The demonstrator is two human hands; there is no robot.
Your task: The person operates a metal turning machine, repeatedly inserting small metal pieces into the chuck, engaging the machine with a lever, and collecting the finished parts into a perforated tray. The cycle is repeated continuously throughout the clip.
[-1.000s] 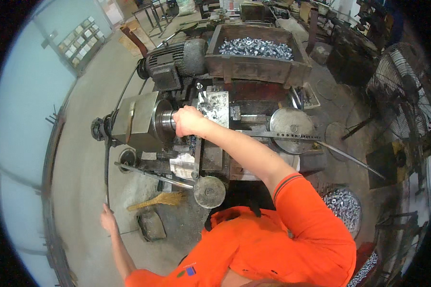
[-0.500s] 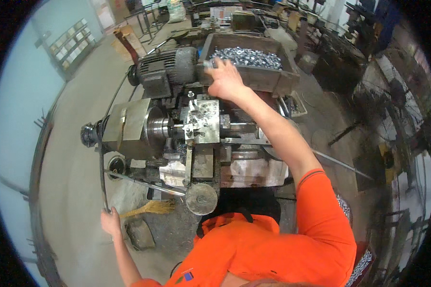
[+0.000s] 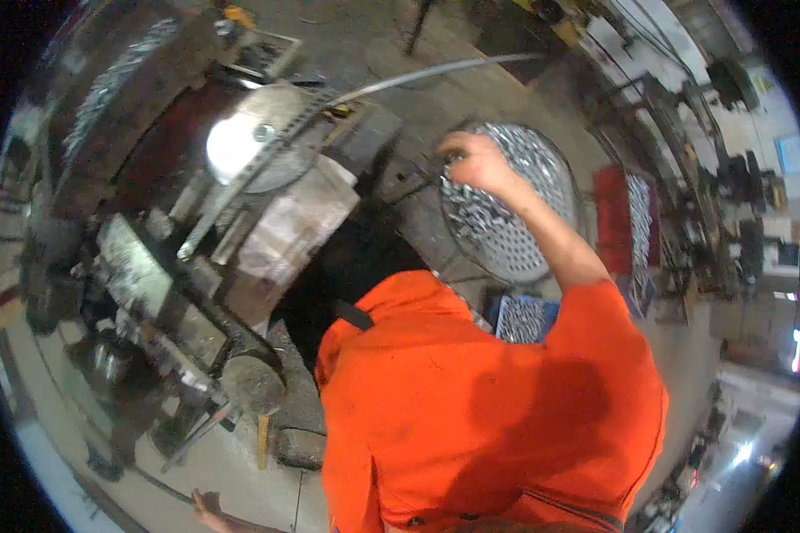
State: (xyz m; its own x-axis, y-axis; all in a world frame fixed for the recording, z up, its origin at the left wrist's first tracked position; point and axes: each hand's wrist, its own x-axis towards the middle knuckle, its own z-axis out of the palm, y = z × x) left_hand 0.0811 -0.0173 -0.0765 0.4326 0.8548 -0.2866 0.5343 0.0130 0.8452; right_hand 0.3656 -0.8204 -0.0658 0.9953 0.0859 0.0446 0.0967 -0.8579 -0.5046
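Right grip point(image 3: 477, 163) is half curled over metal parts point(image 3: 533, 160), its contents unclear

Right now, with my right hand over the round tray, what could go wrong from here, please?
The right hand might knock small metal parts onto the floor, since they are heaped close to the rim of the round perforated tray. The left hand is by the end of a dark rod, so an accidental push could move it.

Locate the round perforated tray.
In the head view, the tray sits upper right of centre, beneath the right hand and left of the red bin.
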